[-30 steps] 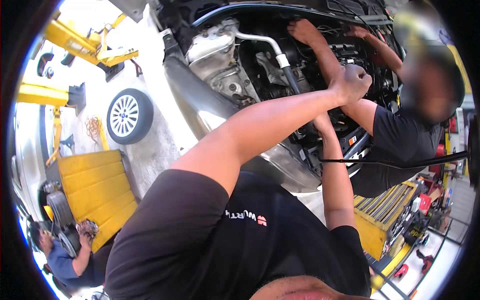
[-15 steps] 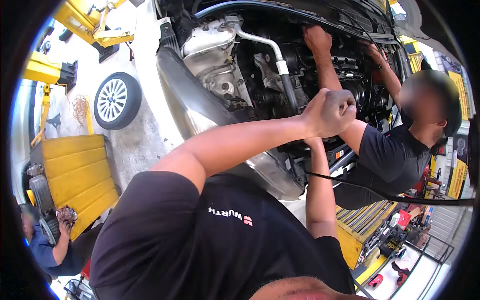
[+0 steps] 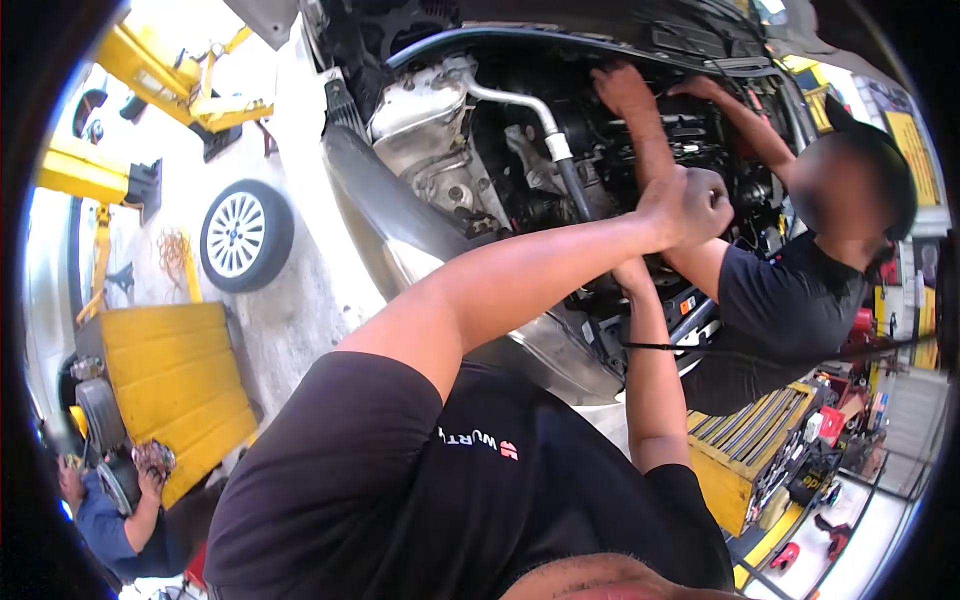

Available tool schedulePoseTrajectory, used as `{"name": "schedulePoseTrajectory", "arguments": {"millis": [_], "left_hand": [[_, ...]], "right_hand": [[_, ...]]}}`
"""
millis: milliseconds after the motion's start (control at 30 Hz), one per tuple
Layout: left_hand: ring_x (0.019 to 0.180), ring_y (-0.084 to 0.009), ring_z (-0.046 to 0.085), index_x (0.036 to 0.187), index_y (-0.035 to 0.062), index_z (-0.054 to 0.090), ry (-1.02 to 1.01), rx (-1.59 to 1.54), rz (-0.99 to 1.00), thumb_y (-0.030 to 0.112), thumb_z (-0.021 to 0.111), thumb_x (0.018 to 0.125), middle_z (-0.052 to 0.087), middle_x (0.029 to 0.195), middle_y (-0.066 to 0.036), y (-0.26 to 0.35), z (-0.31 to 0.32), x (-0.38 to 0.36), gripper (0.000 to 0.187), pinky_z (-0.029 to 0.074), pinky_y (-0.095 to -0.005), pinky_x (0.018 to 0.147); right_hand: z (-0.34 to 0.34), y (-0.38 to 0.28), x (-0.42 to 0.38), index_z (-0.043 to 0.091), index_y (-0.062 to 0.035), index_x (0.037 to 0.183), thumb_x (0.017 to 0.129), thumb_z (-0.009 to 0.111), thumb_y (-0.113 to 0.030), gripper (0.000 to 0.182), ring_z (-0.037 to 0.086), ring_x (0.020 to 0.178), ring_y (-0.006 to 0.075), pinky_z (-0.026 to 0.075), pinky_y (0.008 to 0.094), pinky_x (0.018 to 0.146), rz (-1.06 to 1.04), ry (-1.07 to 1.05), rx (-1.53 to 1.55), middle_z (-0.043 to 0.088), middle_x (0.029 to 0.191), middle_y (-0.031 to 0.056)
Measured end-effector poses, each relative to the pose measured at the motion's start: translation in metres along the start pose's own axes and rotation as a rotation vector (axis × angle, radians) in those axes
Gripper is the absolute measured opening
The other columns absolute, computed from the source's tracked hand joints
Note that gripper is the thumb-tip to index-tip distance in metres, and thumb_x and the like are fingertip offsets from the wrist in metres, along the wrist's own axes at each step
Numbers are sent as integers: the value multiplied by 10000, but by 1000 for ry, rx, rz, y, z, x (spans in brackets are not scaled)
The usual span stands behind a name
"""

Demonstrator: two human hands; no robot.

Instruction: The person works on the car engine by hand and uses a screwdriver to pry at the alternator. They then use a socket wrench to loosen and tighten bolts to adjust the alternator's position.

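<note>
My left hand (image 3: 690, 206) is closed in a fist above the engine bay (image 3: 535, 160) of a car; anything inside it is hidden. Just below it, my right hand (image 3: 631, 272) reaches down near the bay's front edge, its fingers hidden behind my left hand. A grey hose (image 3: 573, 190) with a white band runs to the left of my hands. A co-worker's two hands (image 3: 625, 90) are over the far part of the engine, beyond mine.
The co-worker (image 3: 790, 290) leans in from the right. A thin black cable (image 3: 760, 352) crosses my right forearm. At left are a wheel (image 3: 245, 235), a yellow cabinet (image 3: 175, 375), yellow lift parts (image 3: 150, 65) and another person (image 3: 115, 515). A tool cart (image 3: 735, 455) stands at lower right.
My left fist has shifted slightly right in the view. The co-worker's hands have moved a little left, their fingers more spread. The wheel and cabinet appear lower and farther right.
</note>
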State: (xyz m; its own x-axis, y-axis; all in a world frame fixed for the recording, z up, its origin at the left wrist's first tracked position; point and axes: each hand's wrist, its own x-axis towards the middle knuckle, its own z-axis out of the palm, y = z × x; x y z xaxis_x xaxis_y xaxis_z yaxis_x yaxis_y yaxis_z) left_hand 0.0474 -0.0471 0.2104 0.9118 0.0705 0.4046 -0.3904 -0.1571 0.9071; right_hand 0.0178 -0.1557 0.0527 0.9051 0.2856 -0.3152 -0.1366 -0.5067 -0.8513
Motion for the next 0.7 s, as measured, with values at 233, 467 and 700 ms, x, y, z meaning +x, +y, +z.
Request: {"name": "schedulePoseTrajectory", "arguments": {"millis": [233,467,700], "left_hand": [[756,-326,663,1050,32,639,-368,-74,55,160,601,812,641,789,-180,36,-34,-55,273,522,-391,698],[938,-322,641,1122,22,612,-583,-44,220,153,616,880,637,985,-178,81,-106,-69,275,503,-396,832],[982,-375,652,1326,41,548,-815,478,-457,259,615,927,667,1027,-208,132,-214,-78,460,499,-420,849]], "right_hand": [[-4,30,-19,396,-5,1483,999,566,-226,559,366,1436,240,340,403,1158,-264,98,-150,384,1560,183],[-49,-74,-85,593,27,1198,836,756,-182,448,660,1098,207,520,356,915,-441,211,-229,685,1201,182],[-53,-204,-85,647,-23,1154,595,872,-188,625,690,852,255,522,347,782,-392,111,-596,687,945,140]]}}
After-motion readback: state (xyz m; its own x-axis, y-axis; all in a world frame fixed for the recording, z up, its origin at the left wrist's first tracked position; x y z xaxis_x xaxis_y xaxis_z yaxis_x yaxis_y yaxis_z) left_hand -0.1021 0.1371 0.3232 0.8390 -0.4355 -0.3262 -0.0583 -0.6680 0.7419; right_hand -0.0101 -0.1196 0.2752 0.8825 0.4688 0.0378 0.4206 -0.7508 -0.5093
